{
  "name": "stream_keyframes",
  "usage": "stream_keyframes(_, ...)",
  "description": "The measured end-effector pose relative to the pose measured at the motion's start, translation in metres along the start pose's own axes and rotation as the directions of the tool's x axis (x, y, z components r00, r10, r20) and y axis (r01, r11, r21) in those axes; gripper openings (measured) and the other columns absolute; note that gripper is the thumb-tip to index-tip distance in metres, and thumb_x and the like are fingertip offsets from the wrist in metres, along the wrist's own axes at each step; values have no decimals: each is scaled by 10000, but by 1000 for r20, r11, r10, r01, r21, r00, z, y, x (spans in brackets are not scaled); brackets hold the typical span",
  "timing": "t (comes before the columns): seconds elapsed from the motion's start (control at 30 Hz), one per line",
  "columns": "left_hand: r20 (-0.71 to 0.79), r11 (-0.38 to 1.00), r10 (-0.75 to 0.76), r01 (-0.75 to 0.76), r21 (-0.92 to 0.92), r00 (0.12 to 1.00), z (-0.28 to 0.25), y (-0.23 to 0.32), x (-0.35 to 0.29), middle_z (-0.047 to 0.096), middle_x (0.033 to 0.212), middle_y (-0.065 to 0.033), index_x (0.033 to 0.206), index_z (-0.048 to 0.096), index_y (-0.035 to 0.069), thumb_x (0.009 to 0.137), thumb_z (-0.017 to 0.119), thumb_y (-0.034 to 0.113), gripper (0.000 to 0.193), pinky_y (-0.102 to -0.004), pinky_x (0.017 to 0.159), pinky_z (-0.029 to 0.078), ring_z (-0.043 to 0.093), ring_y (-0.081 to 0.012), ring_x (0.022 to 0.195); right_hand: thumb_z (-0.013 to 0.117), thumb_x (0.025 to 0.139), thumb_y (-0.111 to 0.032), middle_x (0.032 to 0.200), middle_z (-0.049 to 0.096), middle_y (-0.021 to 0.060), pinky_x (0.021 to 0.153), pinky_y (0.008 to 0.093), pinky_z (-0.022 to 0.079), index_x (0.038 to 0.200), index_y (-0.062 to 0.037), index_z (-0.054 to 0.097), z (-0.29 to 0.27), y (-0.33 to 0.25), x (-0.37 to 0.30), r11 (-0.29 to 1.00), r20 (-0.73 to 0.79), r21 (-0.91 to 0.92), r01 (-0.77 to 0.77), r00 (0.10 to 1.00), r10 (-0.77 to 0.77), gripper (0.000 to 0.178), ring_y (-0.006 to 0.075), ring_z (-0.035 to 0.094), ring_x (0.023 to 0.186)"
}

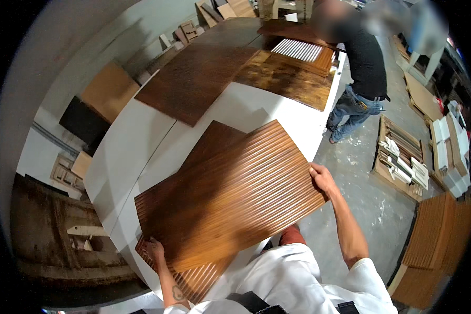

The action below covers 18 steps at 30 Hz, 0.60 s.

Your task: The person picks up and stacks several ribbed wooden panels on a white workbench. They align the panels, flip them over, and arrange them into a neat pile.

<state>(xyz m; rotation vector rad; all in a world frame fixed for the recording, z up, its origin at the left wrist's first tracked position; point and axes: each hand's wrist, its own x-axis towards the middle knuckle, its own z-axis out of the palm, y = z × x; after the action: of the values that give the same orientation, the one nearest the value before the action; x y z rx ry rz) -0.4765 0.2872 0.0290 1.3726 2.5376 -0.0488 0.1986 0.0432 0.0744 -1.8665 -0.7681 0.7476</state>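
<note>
Between my two hands I hold a brown wooden panel (235, 193) with a ribbed, fluted face. It is tilted above a white table (136, 136). My right hand (323, 179) grips its right edge, thumb on the face and the other fingers hidden behind. My left hand (154, 252) is closed on the lower left edge. Beneath it lies another fluted panel (206, 277), its ribs showing near my left forearm. A flat dark panel (209, 141) shows from under the far side of the held one.
Dark brown boards (193, 78) and a mottled brown board (288, 78) cover the far table. A person (363, 68) in a dark shirt stands at the far right side. On the floor at right are a crate of strips (400, 157) and stacked fluted panels (429, 240). Boards lean on the left wall.
</note>
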Motion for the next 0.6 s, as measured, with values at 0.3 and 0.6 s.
stream_keyframes(0.3, -68, 997, 67, -68, -18, 995, 40, -87, -85, 601, 835, -211, 1239, 573, -84, 1066, 388, 406, 551, -449, 847, 497, 513, -344, 655, 582, 978, -262, 1153, 691, 189, 974, 382, 463, 1270, -10, 636, 4, -63, 133, 994, 275, -108, -11, 961, 41, 390, 310, 643, 1056)
stream_keyframes(0.6, -324, 902, -384, 277, -331, 865, 46, -82, -173, 522, 1376, -241, 1430, 408, -45, 1002, 545, 457, 675, -409, 981, 498, 567, -388, 1165, 529, 1015, -336, 1254, 635, 234, 988, 478, 501, 1250, -5, 616, 49, -94, 237, 979, 636, -79, 187, 766, -95, 415, 331, 642, 1094)
